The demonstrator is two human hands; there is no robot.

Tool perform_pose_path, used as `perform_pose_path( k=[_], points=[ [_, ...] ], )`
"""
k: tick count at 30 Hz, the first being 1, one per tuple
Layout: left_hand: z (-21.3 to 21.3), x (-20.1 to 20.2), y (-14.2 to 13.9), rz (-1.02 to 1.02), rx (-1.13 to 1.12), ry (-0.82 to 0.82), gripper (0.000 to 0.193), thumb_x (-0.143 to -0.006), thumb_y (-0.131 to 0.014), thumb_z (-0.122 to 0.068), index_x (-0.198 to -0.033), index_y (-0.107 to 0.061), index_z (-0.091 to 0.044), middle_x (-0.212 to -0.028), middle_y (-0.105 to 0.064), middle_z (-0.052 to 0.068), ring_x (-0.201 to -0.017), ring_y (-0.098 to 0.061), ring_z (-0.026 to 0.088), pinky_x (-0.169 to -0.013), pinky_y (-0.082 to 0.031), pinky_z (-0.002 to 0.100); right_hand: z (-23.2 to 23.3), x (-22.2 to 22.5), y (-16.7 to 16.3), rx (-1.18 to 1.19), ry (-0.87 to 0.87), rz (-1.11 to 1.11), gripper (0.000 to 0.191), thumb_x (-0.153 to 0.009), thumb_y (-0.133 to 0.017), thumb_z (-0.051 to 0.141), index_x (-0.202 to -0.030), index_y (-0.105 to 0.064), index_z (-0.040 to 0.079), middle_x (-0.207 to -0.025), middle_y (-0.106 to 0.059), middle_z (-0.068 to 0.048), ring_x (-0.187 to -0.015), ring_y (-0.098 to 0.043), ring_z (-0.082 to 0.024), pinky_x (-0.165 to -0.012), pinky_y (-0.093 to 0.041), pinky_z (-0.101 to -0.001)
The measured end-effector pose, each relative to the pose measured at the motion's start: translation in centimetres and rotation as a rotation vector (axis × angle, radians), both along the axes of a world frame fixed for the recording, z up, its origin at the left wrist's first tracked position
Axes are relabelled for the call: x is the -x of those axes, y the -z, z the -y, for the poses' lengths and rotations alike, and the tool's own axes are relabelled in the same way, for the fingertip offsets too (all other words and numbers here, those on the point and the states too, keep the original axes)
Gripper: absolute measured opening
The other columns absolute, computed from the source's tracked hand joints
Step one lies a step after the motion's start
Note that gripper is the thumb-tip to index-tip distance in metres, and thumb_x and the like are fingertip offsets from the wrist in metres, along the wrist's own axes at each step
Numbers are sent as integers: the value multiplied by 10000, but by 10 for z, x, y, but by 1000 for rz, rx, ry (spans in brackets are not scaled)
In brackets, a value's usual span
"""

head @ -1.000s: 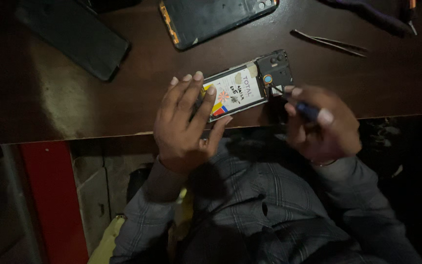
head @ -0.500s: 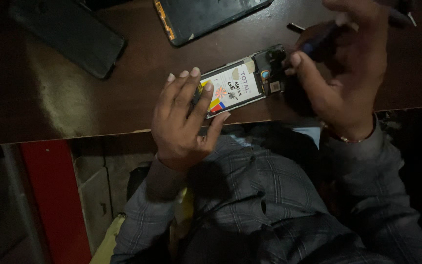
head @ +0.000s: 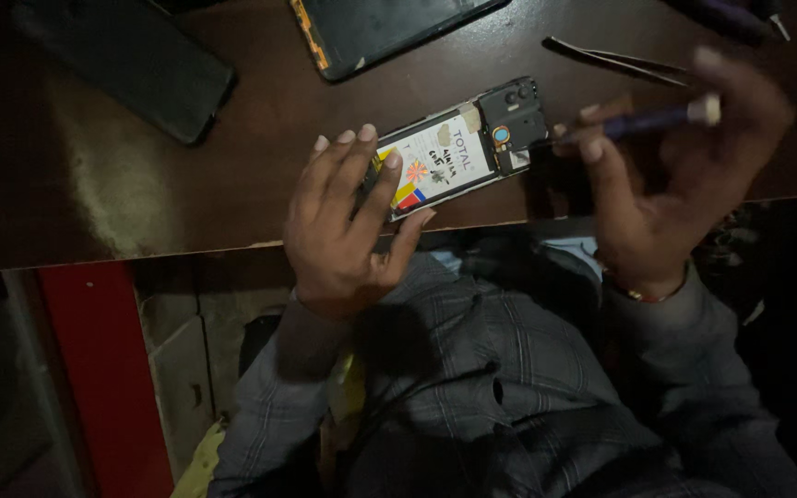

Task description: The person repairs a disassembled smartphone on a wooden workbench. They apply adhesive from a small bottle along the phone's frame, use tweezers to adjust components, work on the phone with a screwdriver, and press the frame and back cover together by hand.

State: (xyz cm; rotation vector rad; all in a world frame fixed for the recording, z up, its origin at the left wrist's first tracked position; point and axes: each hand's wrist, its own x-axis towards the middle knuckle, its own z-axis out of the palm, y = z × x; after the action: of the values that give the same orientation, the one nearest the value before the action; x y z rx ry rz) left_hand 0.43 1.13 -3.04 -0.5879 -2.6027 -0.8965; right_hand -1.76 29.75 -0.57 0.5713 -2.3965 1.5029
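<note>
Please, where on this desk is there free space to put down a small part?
The widest bare patch of the brown desk lies between the black slab and the left hand holding the opened phone. Crowded: right, around the right hand, screwdriver, tweezers and back cover.

Single head-worn view, looks steeply down from above the dark brown table edge. Close range, opened phone mid-frame on the table. Wearer's lap fills the frame below that edge.
</note>
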Motion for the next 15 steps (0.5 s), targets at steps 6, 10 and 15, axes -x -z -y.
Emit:
perform_pose_path(
  k=[6,10,15],
  points=[
    [-1,-2,-10,36,-23,-14,537,-852,-934,-254,-1256,-698,11,-1398,-604,210,-1324,-583,400,-1182,-472,592,5,-17,11,-15,52,-14,594,-1139,-578,-92,-1493,-195,191,-1212,-594,-225,-1068,-720,-284,-914,-659,-346],
    [-2,-2,-13,50,-32,-10,550,-871,-934,-239,-1289,-680,12,-1394,-601,199,-1325,-587,394,-1194,-469,587,6,-14,7,-48,30,-38,598,-1138,-565,-94,-1496,-180,190,-1227,-605,-230,-1073,-736,-291,-939,-682,-353],
    [0,-5,-15,77,-7,-17,580,-885,-930,-267,-1337,-656,-27,-1436,-579,181,-1352,-574,396,-1208,-467,592,10,-8,-4,-157,17,-99,583,-1113,-533,-95,-1475,-153,160,-1230,-586,-267,-1054,-731,-303,-894,-675,-341]
  ],
)
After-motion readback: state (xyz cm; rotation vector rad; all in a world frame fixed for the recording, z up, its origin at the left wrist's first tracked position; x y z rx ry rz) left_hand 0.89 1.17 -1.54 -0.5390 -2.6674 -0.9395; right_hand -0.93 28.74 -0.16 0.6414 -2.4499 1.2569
